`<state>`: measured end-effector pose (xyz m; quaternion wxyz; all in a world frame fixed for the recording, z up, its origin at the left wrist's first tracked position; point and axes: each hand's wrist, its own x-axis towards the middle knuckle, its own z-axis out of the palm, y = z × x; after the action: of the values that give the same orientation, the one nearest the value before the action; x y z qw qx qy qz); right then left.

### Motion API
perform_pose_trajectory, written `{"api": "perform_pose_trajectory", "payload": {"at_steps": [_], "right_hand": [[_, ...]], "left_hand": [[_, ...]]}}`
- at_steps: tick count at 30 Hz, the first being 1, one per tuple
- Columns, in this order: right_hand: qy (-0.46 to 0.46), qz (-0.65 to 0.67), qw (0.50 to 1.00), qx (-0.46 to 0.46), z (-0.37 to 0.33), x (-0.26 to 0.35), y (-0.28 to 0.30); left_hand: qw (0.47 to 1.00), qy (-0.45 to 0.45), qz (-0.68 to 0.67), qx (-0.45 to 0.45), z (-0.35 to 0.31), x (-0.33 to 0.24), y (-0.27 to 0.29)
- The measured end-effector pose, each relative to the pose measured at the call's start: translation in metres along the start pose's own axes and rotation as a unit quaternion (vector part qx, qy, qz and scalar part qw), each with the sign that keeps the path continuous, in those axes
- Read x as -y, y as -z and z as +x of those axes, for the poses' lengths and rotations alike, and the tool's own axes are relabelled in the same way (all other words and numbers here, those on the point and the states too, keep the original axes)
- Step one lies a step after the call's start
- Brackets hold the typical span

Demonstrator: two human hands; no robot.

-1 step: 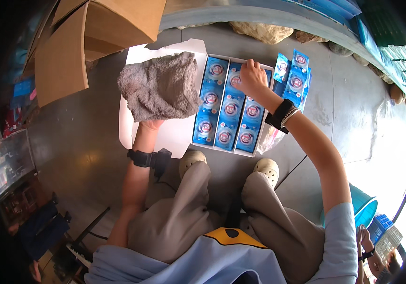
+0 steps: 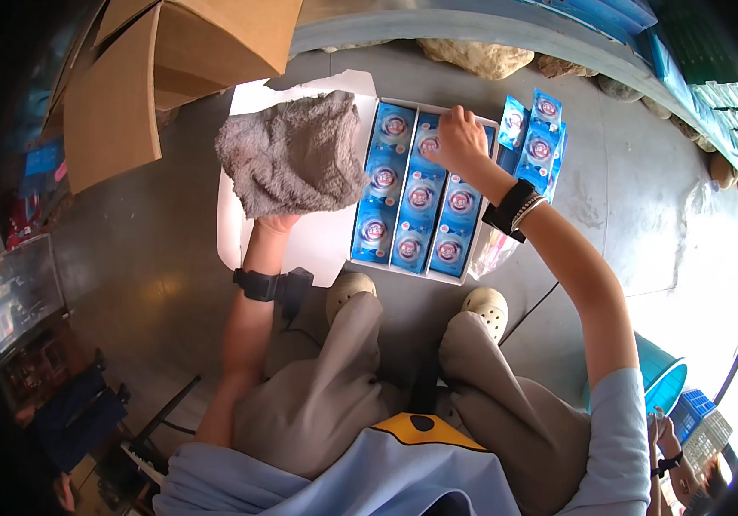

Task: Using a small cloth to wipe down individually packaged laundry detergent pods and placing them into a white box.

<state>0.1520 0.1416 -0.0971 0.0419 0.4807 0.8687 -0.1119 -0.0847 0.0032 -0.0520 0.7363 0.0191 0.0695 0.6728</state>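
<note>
A white lidded box [image 2: 321, 249] lies open on the floor in front of me. Blue packets [image 2: 421, 196] with round emblems fill its long compartments in rows. Over the lid, a fluffy grey cloth [image 2: 291, 155] covers my left hand [image 2: 278, 223]; only the heel of the hand and the wrist show, and the fingers are hidden. My right hand [image 2: 460, 142] is at the far end of the middle and right rows, its fingers bent down over the packets. What those fingers hold, if anything, is hidden beneath them.
Connected blue packets [image 2: 538, 148] lie just right of the box. A big cardboard carton [image 2: 111, 129] stands at the far left. Stones [image 2: 476, 58] line the far edge. A teal bin [image 2: 661, 374] and another person's hand [image 2: 668, 440] are at the lower right.
</note>
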Motion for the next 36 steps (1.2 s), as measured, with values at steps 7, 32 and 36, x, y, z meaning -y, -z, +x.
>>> {"api": "perform_pose_trajectory", "payload": {"at_steps": [7,32,36], "right_hand": [[0.102,0.310,0.943,-0.064,0.002,-0.021,0.011],[0.003,0.659,0.746,0.094,-0.092,0.005,0.131],[-0.002,0.662,0.743,0.100,-0.101,0.008,0.133]], "left_hand": [[0.998,0.030,-0.044,0.038,0.017,0.009,-0.013],[0.837,0.072,0.542,-0.032,0.042,0.101,-0.096],[0.835,0.059,0.543,-0.064,0.029,0.105,-0.105]]}}
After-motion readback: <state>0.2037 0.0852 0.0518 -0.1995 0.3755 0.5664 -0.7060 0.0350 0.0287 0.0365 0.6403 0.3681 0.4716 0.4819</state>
